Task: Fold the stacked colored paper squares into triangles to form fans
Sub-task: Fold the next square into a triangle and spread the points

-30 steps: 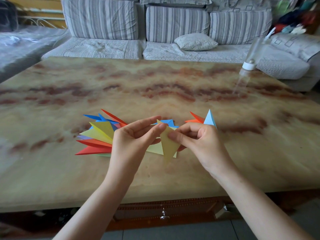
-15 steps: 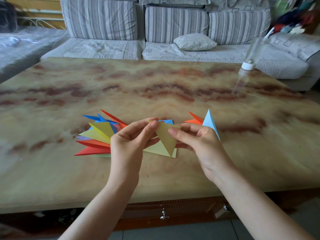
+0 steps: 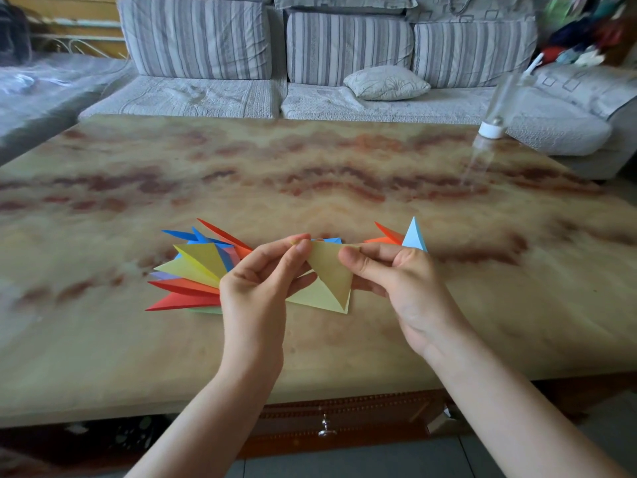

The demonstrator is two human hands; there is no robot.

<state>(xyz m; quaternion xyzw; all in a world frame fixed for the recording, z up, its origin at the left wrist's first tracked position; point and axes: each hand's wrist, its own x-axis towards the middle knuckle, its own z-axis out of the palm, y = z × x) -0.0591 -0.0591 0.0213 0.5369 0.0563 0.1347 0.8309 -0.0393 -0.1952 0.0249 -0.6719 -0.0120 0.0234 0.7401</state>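
Item, left: fan of folded triangles [image 3: 196, 274] in red, yellow, blue and orange, spread on the table [image 3: 310, 343], its inner ends hidden behind the left hand; risk, a dropped wrist would scatter the spread. Item, left hand [image 3: 262, 284]: thumb and forefinger pinch the upper left corner of the yellow sheet. Item, centre: yellow sheet [image 3: 332, 274], held just above the table, partly folded, one flap lying over another (the edges do not look matched at the lower corner); risk, creasing now would likely fix a skewed triangle, and uneven pull between the two pinches could slip or tear a corner. Item, right hand [image 3: 406, 284]: forefinger and thumb pinch the sheet's upper right corner, other fingers curled. Item, right: orange and light-blue triangles [image 3: 412, 236] just behind that hand, near enough to be knocked. Item, far right: clear bottle [image 3: 493, 127] at the table's far edge, well apart.
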